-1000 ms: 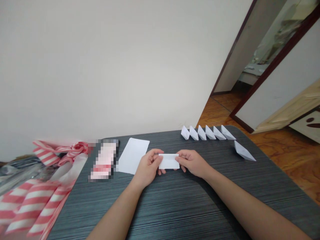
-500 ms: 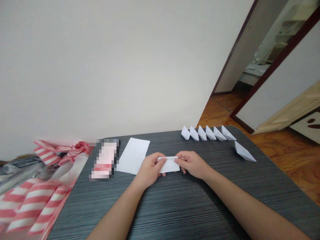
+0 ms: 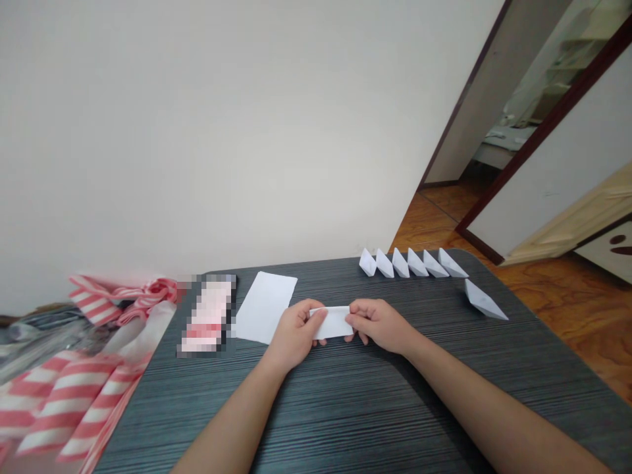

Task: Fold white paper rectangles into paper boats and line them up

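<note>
A small folded sheet of white paper (image 3: 336, 322) is held level above the table between my two hands. My left hand (image 3: 295, 332) pinches its left end, thumb on top and fingers beneath. At the opposite end my right hand (image 3: 378, 324) grips it the same way, near the upper right corner. A folded strip shows along the paper's far edge. Flat sheets of white paper (image 3: 266, 306) lie on the table just beyond my left hand. Several folded paper boats (image 3: 417, 263) stand in a row at the far right, and one more paper boat (image 3: 484, 301) sits nearer.
The dark wood-grain table (image 3: 316, 408) reaches the white wall at the back. A blurred-out, phone-like object (image 3: 207, 316) lies at its left side. Red-and-white striped cloth (image 3: 69, 401) is heaped beyond the left edge. To the right are wooden floor (image 3: 557, 296) and a doorway.
The folded paper has shifted very slightly to the left and tilted a little, still in both hands. Otherwise the scene is nearly the same, apart from a small camera shift.
</note>
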Demonstrator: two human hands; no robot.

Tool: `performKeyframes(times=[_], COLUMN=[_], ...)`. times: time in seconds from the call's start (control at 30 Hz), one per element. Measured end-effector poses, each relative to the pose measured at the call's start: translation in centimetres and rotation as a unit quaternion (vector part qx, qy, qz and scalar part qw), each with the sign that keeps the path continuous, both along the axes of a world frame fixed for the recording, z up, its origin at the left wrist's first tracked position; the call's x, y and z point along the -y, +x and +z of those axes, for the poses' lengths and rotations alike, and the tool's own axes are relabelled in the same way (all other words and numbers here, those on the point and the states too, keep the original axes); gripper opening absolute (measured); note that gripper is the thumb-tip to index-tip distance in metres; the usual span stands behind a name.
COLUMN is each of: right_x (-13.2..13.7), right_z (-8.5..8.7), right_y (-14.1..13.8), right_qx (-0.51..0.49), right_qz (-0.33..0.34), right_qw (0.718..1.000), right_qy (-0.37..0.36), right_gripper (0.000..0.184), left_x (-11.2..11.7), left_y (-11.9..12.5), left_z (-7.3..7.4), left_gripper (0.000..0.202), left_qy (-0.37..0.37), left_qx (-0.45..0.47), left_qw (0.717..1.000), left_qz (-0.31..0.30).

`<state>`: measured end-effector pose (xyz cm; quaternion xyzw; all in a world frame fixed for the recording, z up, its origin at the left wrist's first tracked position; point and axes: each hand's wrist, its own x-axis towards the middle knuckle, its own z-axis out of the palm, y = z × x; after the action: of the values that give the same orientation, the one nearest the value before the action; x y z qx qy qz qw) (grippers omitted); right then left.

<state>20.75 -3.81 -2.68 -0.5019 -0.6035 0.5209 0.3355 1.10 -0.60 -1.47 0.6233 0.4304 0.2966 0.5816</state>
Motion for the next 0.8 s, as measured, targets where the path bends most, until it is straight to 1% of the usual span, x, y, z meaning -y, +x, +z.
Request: performKeyframes(times=[0.2, 0.33, 0.53, 0.6, 0.73, 0.8], right_x=[-0.1, 0.0, -0.1, -0.1, 0.0, 0.0], right_z=[-0.2, 0.0, -0.1, 0.0, 0.6, 0.9], right_y=[0.2, 0.1, 0.0, 0.0, -0.2, -0.3], right_qx=[0.032, 0.057, 0.068, 0.078, 0.108, 0.123], right_qz=[-0.022, -0.019, -0.017, -0.015, -0.01, -0.006], right_qw=[0.999, 0.998, 0.997, 0.996, 0.992, 0.989], right_qy=[0.025, 0.038, 0.037, 0.045, 0.069, 0.08], right_gripper=[0.026, 0.027, 0.028, 0.027, 0.027, 0.027], left_x=[0.2, 0.2, 0.1, 0.0, 0.0, 0.0], left_y=[0.0, -0.1, -0.3, -0.4, -0.4, -0.3], left_z=[0.1, 0.0, -0.1, 0.0, 0.2, 0.4], left_gripper=[0.025, 0.025, 0.026, 0.026, 0.022, 0.022], left_qy=[0.018, 0.012, 0.004, 0.027, 0.098, 0.115], left_qx=[-0.005, -0.01, -0.018, -0.029, -0.06, -0.074], left_qw=[1.0, 0.999, 0.999, 0.999, 0.993, 0.99], left_qz=[-0.025, -0.029, -0.035, -0.033, -0.031, -0.039])
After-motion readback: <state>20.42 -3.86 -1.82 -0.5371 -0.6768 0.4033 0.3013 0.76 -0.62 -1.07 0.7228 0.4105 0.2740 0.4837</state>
